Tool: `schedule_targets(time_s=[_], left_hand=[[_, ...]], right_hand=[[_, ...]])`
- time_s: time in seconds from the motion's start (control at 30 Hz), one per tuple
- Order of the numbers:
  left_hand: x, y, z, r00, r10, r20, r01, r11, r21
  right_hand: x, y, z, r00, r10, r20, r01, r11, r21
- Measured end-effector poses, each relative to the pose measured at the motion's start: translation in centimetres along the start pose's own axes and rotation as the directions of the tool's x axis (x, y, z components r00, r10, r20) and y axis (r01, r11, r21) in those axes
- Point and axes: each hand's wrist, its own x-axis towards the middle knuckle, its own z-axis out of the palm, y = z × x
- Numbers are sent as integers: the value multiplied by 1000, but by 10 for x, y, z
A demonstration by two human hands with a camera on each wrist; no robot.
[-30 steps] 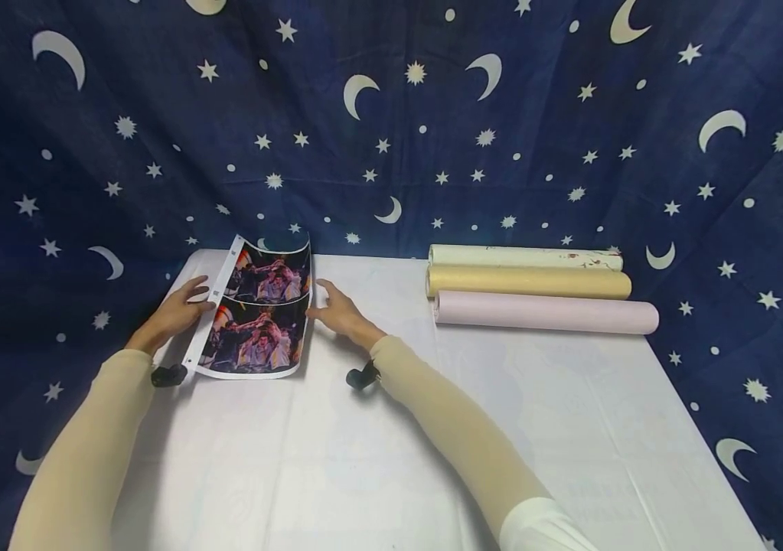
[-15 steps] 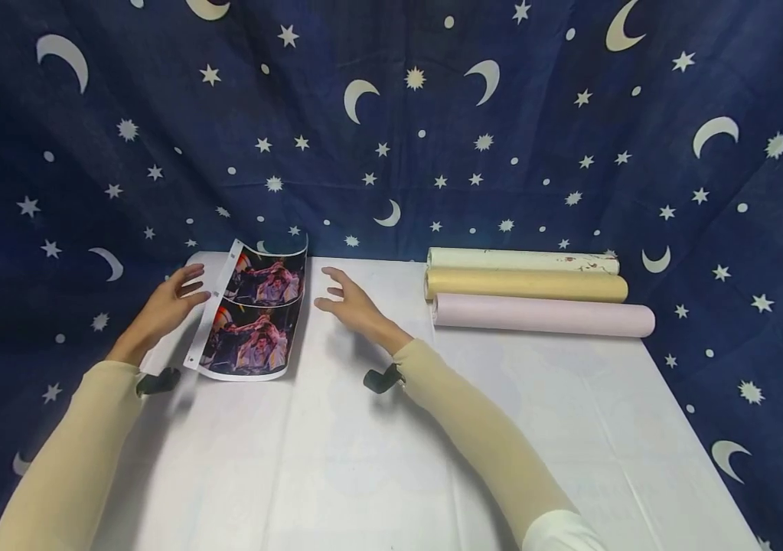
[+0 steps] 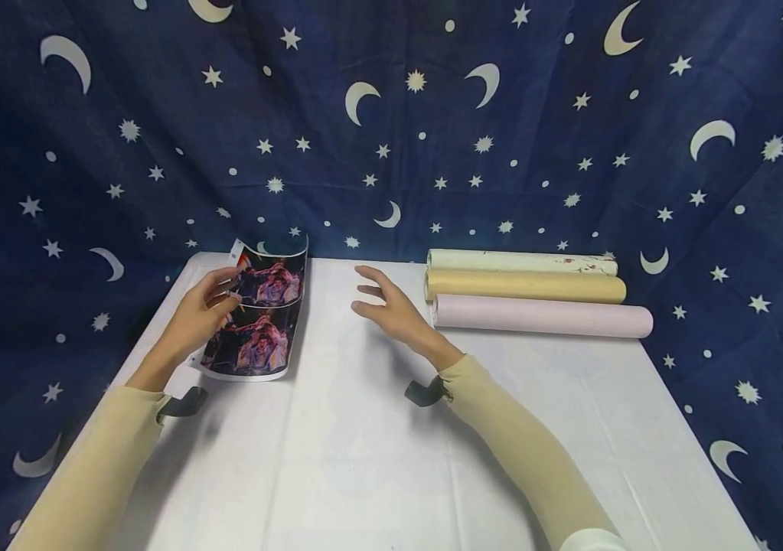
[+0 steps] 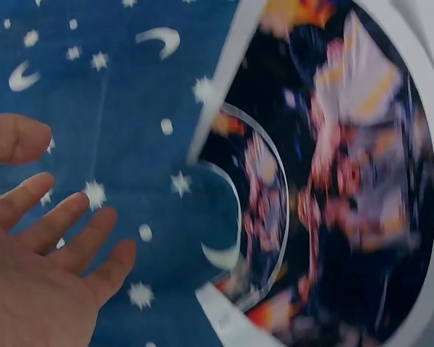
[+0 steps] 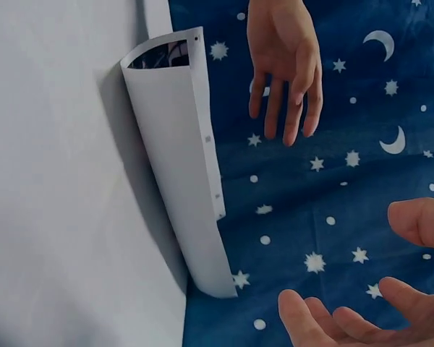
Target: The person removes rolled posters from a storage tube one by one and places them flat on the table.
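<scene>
A curled sheet printed with two dark, colourful pictures [image 3: 260, 337] lies at the back left of the white table, its side edges bending upward. In the head view my left hand [image 3: 200, 317] hangs in front of the sheet's left edge, fingers loosely bent and holding nothing. The left wrist view shows that hand [image 4: 50, 246] apart from the sheet [image 4: 347, 181]. My right hand [image 3: 398, 310] is in the air to the right of the sheet, fingers spread with nothing in them. From the right wrist, the sheet's white back [image 5: 170, 166] shows.
Three rolls lie side by side at the back right: a white patterned roll [image 3: 522, 261], a yellow roll [image 3: 529, 286] and a pink roll [image 3: 543, 315]. A dark blue cloth [image 3: 398, 115] with moons and stars hangs behind the white table [image 3: 363, 459].
My right hand has left the sheet's right edge and moved right. My left hand has come off the left edge and shifted right, in front of it. The sheet stays curled in place.
</scene>
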Motion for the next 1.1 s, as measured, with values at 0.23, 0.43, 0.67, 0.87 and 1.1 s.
schedule_targets(time_s=[0.23,0.43,0.67,0.87,1.1], left_hand=[[-11,22,31,997,72,-27,-74,994,-81],[-13,47,58,988,103,-118,-130,959,-250],[-8,70,92,988,106,-116,-142,921,-362],[-2,83,120,993,80,-82,-108,900,-421],[8,89,148,995,85,-44,-96,880,-465]], right_hand=[[-24,4,-23,1000,-22,-20,22,1000,15],[-43,10,-46,996,-35,-77,34,999,-13],[-60,18,-73,988,-74,-136,68,996,-50],[-73,23,-94,982,-59,-177,44,995,-86],[-81,30,-118,975,-60,-215,28,988,-150]])
